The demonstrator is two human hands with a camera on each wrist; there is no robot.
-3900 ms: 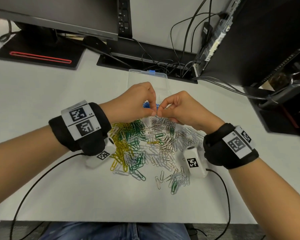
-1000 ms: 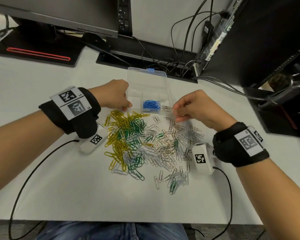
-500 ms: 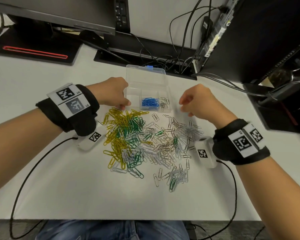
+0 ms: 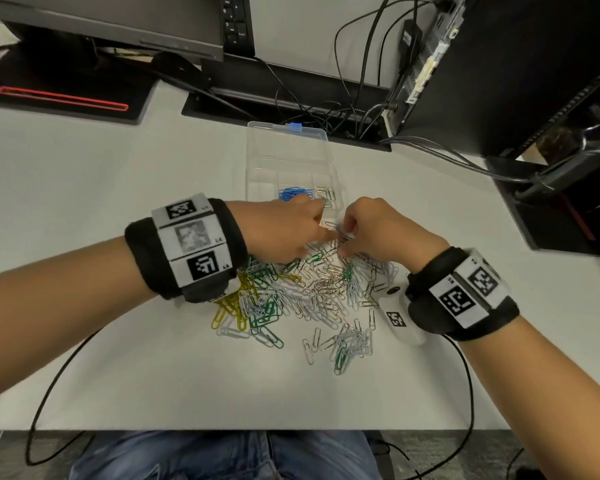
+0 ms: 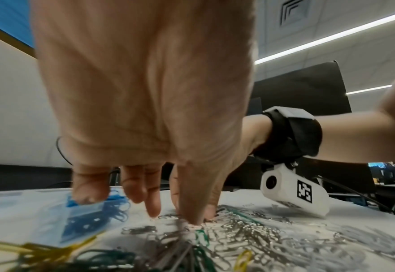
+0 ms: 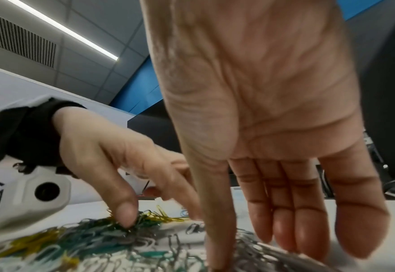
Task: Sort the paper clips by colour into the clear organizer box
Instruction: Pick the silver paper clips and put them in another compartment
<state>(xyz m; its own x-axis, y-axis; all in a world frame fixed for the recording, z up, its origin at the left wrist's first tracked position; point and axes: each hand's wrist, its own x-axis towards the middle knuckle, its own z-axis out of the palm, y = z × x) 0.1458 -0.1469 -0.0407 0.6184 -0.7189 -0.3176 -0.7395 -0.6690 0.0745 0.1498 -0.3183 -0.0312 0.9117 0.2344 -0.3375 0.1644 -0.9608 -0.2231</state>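
Head view, nearest first: blue jeans [image 4: 219, 455] show below the white desk's [image 4: 101, 358] front edge, and black cables [image 4: 54, 386] trail back across the desktop from both wrist cameras. Further in lies the loose pile of paper clips [image 4: 312, 296], yellow and green toward the left, silver and white through the middle and right, with a small separate cluster [image 4: 350, 341] nearer the person. Both hands meet at the far edge of that pile. The left hand [image 4: 284, 233] reaches down with fingers extended; in the left wrist view its index fingertip and thumb press onto silver clips, while the right wrist view shows the thumb tip on the heap. I cannot tell whether it actually pinches a clip. The right hand [image 4: 381, 230] hangs with straight, relaxed fingers, its thumb tip down among the silver clips, gripping nothing visible. Just beyond the knuckles sits the clear organizer box [image 4: 257, 168], lid open, with blue clips [image 4: 293, 194] in the middle front compartment and silver clips [image 4: 326, 194] in the compartment to their right. Behind it stand monitor bases [image 4: 66, 84], tangled cables and a black computer case [image 4: 534, 64].
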